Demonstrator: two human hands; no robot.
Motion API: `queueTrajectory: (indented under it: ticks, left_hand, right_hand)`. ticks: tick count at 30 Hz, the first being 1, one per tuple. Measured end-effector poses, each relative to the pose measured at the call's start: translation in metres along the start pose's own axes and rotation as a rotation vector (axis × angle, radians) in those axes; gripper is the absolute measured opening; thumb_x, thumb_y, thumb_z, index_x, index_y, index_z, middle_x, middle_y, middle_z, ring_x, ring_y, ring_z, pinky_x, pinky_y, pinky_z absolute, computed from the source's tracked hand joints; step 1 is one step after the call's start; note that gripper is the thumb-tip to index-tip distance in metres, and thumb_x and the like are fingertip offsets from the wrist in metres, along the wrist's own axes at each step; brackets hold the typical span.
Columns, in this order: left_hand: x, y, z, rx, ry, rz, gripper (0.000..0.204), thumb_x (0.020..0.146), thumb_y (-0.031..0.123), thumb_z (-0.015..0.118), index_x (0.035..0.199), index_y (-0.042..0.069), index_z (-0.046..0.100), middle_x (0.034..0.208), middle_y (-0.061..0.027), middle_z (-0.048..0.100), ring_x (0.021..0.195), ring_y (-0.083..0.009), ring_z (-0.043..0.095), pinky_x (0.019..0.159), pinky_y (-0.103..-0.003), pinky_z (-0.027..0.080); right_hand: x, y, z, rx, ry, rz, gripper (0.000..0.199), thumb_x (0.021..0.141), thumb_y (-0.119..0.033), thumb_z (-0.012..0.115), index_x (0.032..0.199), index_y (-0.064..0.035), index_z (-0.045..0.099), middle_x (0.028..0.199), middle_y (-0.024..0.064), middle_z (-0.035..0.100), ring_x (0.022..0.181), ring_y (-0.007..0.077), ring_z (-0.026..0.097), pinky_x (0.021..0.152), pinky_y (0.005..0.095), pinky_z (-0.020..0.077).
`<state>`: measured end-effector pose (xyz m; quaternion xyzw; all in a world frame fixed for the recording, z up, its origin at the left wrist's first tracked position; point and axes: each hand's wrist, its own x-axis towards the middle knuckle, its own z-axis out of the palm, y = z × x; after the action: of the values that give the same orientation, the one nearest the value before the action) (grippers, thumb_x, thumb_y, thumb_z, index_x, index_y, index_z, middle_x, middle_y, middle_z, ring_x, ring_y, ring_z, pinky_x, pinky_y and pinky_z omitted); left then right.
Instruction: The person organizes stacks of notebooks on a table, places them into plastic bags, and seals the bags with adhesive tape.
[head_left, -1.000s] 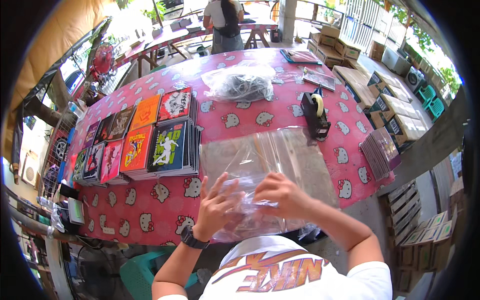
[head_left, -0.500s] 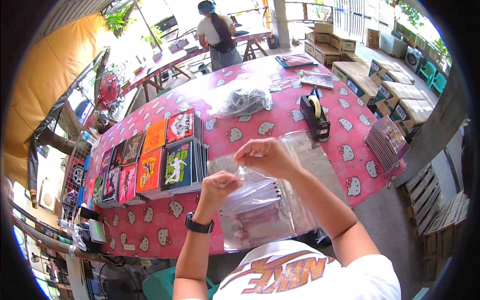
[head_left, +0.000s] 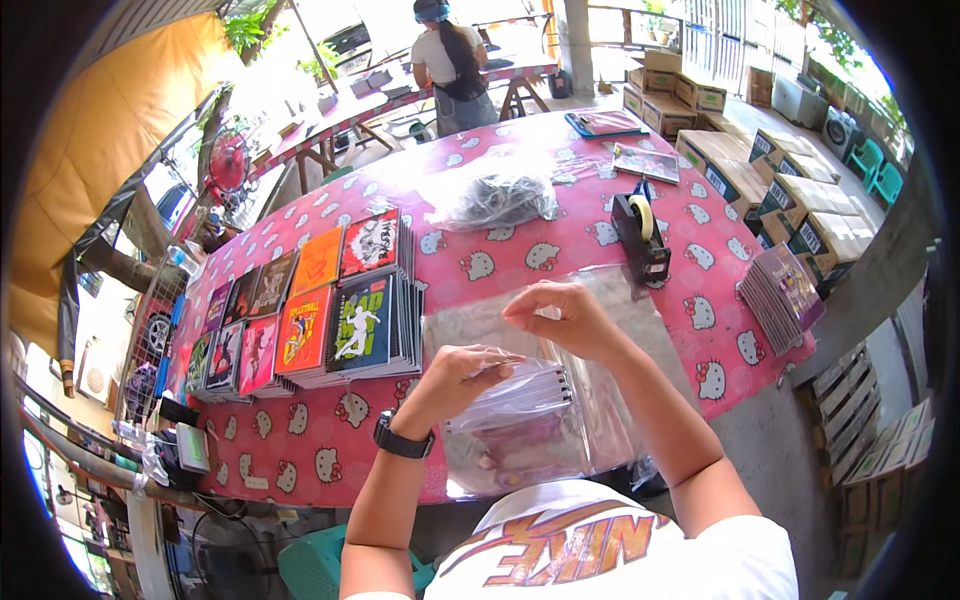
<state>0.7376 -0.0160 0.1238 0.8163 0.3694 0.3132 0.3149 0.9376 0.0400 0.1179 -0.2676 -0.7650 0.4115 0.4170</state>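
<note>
A stack of spiral-bound notebooks (head_left: 520, 398) lies in front of me, partly covered by a clear plastic bag (head_left: 510, 450). My left hand (head_left: 463, 382), with a black watch on its wrist, is closed in a pinch on the bag's film at the stack's far left. Slightly farther off and to the right, my right hand (head_left: 562, 316) hovers above the stack's far end. Its fingers are curled against the thumb; whatever they may hold is too fine to make out. More flat clear plastic sheets (head_left: 630, 400) lie under and right of the stack.
Stacks of colourful notebooks (head_left: 305, 325) stand at left. A black tape dispenser (head_left: 642, 240) and a bundled plastic bag (head_left: 495, 198) lie farther back. Another notebook stack (head_left: 780, 290) leans at the right edge. Cardboard boxes (head_left: 800, 210) stand beyond; a person (head_left: 450, 65) works at another table.
My left hand has moved right and its fingers have straightened over the thumb. My right hand has shifted slightly relative to the stack. The whole view has swung a little.
</note>
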Motion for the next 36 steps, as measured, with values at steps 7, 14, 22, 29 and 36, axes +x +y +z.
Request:
queueTrajectory:
  ticks: [7,14,22,29,36]
  left_hand:
    - [-0.019,0.003,-0.024,-0.067,0.379,-0.031,0.018,0.072,0.015,0.073,0.087,0.004,0.070,0.082,-0.0085,0.068,0.079,-0.0176,0.064,0.070,-0.029,0.049]
    - [-0.021,-0.013,-0.010,-0.026,0.071,-0.253,0.036,0.066,0.022,0.079,0.094,0.004,0.066,0.092,-0.0055,0.066,0.085,-0.0162,0.061,0.070,-0.027,0.047]
    - [-0.046,-0.051,0.001,-0.129,0.476,-0.125,0.025,0.067,0.025,0.078,0.079,0.004,0.070,0.076,-0.0059,0.065,0.064,-0.0124,0.058,0.057,-0.025,0.045]
    - [-0.033,-0.008,-0.001,0.129,0.510,0.022,0.016,0.069,0.019,0.075,0.073,0.005,0.068,0.069,-0.0047,0.063,0.063,-0.0184,0.058,0.057,-0.028,0.046]
    - [-0.051,-0.048,0.001,-0.005,0.364,-0.023,0.019,0.067,0.017,0.077,0.075,0.004,0.067,0.074,-0.0063,0.064,0.073,-0.0190,0.060,0.066,-0.028,0.048]
  right_hand:
    - [-0.009,-0.003,0.015,-0.114,-0.143,-0.101,0.025,0.071,-0.021,0.074,0.088,-0.0041,0.066,0.081,0.0072,0.065,0.079,0.0194,0.061,0.075,0.0324,0.0470]
    - [0.014,-0.054,0.016,-0.145,-0.008,-0.296,0.009,0.075,-0.009,0.069,0.081,-0.0042,0.065,0.078,0.0055,0.063,0.073,0.0160,0.059,0.069,0.0306,0.0439]
    - [-0.028,0.029,0.020,-0.124,-0.311,0.316,0.043,0.071,-0.033,0.075,0.096,0.0004,0.065,0.083,0.0159,0.065,0.077,0.0192,0.062,0.071,0.0310,0.0476]
    - [-0.025,0.011,0.025,-0.176,-0.271,0.147,0.038,0.071,-0.030,0.074,0.093,-0.0008,0.066,0.083,0.0162,0.065,0.078,0.0238,0.063,0.072,0.0325,0.0481]
    - [-0.026,0.016,0.039,-0.289,-0.165,-0.015,0.024,0.074,-0.024,0.069,0.084,-0.0022,0.066,0.077,0.0134,0.063,0.075,0.0286,0.060,0.068,0.0357,0.0475]
